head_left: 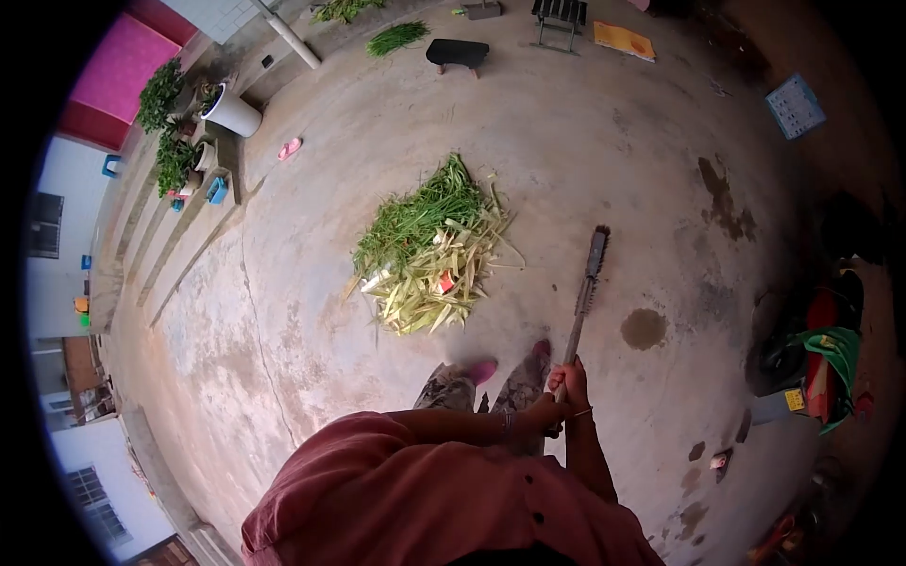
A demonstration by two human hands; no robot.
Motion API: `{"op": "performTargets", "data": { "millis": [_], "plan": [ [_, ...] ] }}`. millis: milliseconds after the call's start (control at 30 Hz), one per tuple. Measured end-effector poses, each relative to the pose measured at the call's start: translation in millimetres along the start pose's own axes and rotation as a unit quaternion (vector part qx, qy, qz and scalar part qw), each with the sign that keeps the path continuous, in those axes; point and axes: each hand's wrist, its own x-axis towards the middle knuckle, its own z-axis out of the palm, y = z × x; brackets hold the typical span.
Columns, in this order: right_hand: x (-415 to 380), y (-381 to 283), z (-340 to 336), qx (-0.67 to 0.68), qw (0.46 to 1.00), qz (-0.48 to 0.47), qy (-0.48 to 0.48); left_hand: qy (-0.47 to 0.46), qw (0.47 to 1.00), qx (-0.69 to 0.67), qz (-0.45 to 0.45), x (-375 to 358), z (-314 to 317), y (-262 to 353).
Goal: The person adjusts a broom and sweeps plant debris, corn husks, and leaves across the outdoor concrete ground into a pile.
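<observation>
Both hands are wrapped round the handle of a long-handled broom (pixel 575 330), whose narrow dark bristled head points away from me, to the right of a heap. My right hand (pixel 570 381) grips farther up the handle. Just below it, my left hand (pixel 544 413) is closed near the handle's end, its fingers partly hidden. Ahead of my feet lies the heap of green stalks (pixel 415 222) and pale yellow-green husks (pixel 425 297), with a few white and red scraps among them.
A low black stool (pixel 458 53) and a folding stool (pixel 559 21) stand at the far side. Potted plants (pixel 232 111) line the steps at left, near a pink slipper (pixel 290 148). A vehicle with a green cloth (pixel 835 354) is at right. Wet patches (pixel 644 329) mark the concrete.
</observation>
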Motion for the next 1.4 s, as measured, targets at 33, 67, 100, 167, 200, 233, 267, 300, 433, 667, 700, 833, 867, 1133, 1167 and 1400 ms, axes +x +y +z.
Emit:
{"op": "performTargets", "data": {
  "millis": [33, 67, 100, 167, 200, 233, 267, 300, 433, 667, 700, 833, 867, 1133, 1167, 1400],
  "plan": [
    [10, -12, -15, 0.027, 0.999, 0.021, 0.037, 0.008, 1.0, -0.006, 0.005, 16, 2, 9],
    [34, -14, -41, 0.026, 0.998, 0.023, 0.058, -0.033, 0.995, 0.036, 0.086, 31, 3, 14],
    [51, -17, -56, 0.039, 0.997, 0.045, 0.057, -0.073, 0.981, 0.077, 0.163, 45, 3, 14],
    [74, -23, -69, 0.047, 0.995, 0.07, 0.057, -0.114, 0.988, -0.098, 0.023, 81, 1, 19],
    [86, -20, -63, 0.038, 0.993, 0.106, 0.043, -0.111, 0.988, -0.105, 0.026, 90, -5, 20],
    [94, -16, -51, 0.029, 0.989, 0.141, 0.028, -0.058, 0.941, 0.17, 0.285, 91, -19, 19],
    [99, -10, -36, 0.004, 0.99, 0.143, 0.0, 0.009, 0.756, 0.425, 0.499, 87, -32, 20],
    [105, -3, -17, -0.022, 0.989, 0.144, -0.032, 0.027, 0.872, 0.281, 0.399, 65, -32, 33],
    [136, 20, 57, -0.048, 0.96, 0.25, -0.117, 0.146, 0.952, -0.247, 0.103, 20, -31, 77],
    [95, -13, 149, -0.152, 0.902, 0.276, -0.295, 0.267, 0.893, -0.293, 0.212, -32, -10, 99],
    [79, -17, 156, -0.161, 0.9, 0.273, -0.3, 0.257, 0.896, -0.273, 0.238, -40, -6, 91],
    [26, -18, 164, -0.181, 0.898, 0.218, -0.337, 0.247, 0.892, -0.232, 0.298, -55, -2, 47],
    [17, -16, 164, -0.211, 0.899, 0.192, -0.333, 0.25, 0.886, -0.231, 0.314, -57, -4, 37],
    [-54, 13, 173, -0.25, 0.928, 0.065, -0.268, 0.111, 0.938, -0.086, 0.317, -130, -34, -3],
    [-55, 18, 174, -0.247, 0.932, 0.052, -0.262, 0.07, 0.928, -0.123, 0.344, -132, -39, -13],
    [-83, 42, 124, -0.147, 0.971, 0.025, -0.185, -0.049, 0.944, -0.171, 0.279, -143, -39, -55]
  ]
}}
